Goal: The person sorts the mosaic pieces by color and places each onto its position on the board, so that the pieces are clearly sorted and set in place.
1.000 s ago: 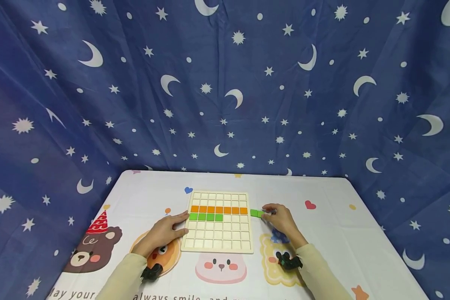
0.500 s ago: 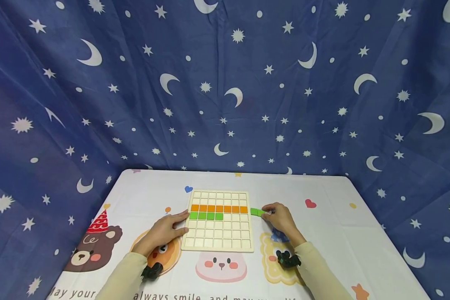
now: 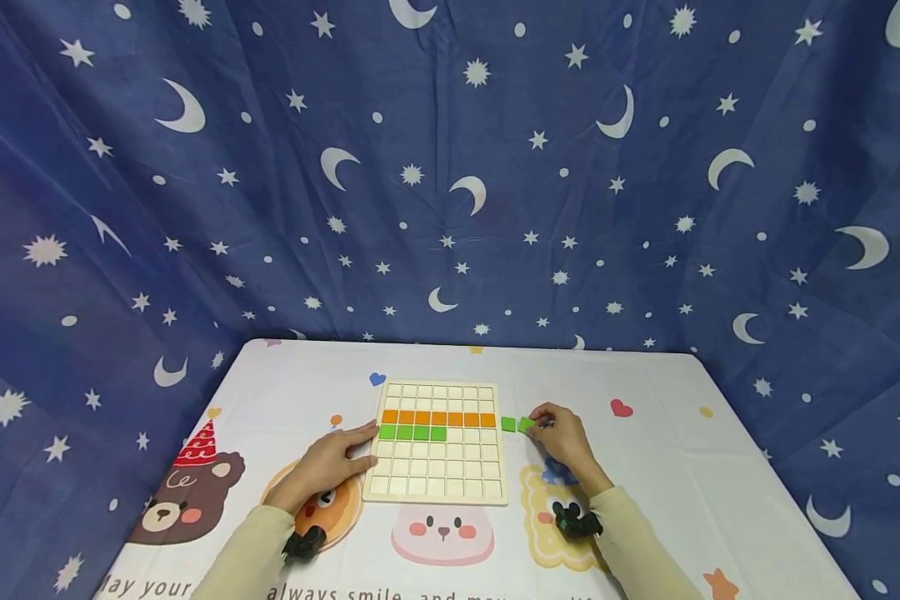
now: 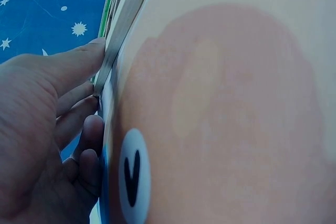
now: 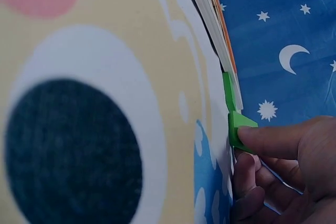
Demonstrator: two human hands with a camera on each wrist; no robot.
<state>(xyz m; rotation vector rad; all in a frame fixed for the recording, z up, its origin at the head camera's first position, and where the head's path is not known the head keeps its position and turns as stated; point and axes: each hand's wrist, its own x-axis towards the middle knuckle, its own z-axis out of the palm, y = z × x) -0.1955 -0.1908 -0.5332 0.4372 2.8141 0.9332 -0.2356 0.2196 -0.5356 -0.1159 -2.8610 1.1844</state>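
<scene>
A cream square grid board [image 3: 435,482] lies flat, with a row of orange tiles [image 3: 432,418] and, below it, a shorter row of green tiles [image 3: 412,433]. My left hand [image 3: 328,463] rests at the board's left edge, thumb and fingers spread along it; the left wrist view shows the thumb on the board's side [image 4: 123,32]. Just off the right edge, a loose green square tile [image 3: 508,425] lies on the cloth. Right of it my right hand [image 3: 562,435] pinches another green tile [image 5: 240,132] between thumb and fingers, a small gap separating the two.
A white tablecloth [image 3: 645,467] printed with cartoon animals, hearts and stars covers the table. Behind and at both sides hangs a dark blue curtain [image 3: 450,208] with moons and stars. Black wrist cameras are strapped on both wrists.
The green tile in my right hand has come apart from the loose one beside it, shifting slightly right. My left hand and the board stay in place.
</scene>
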